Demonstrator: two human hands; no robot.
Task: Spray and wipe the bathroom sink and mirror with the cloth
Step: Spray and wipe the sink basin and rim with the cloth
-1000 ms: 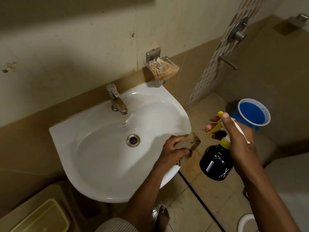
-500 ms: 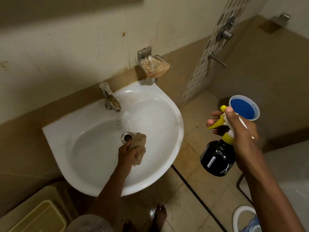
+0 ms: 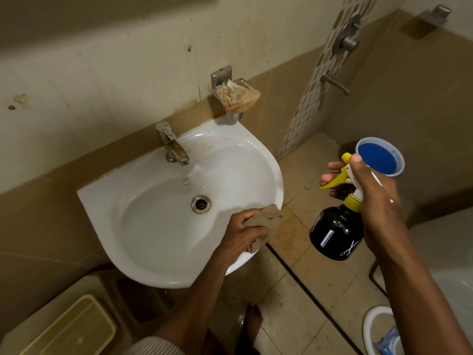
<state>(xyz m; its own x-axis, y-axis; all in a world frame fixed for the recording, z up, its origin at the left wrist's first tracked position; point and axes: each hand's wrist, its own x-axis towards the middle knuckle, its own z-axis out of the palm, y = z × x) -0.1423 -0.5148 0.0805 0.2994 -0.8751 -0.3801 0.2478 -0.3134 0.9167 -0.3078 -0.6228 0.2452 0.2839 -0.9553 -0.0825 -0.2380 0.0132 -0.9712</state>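
My left hand (image 3: 243, 230) is closed around the brown cloth (image 3: 266, 222), which is crumpled in my fist, and I press it on the right front rim of the white wash basin (image 3: 153, 226). Part of the cloth hangs over the rim edge. The drain (image 3: 201, 204) is in the middle of the bowl, near my knuckles but not touching them. The metal tap (image 3: 172, 147) stands at the back edge of the basin, and a soap dish (image 3: 236, 97) is fixed on the wall above the back right corner.

My right hand (image 3: 371, 198) is wrapped around the neck of the black spray bottle (image 3: 336, 233), away from the basin on its right side, above the tiled floor (image 3: 302, 283). My fingers lie on the yellow trigger (image 3: 335, 179) and my thumb on the top of the head. Behind the bottle I see a blue mug (image 3: 380, 156) on the floor. The mirror is not in view.
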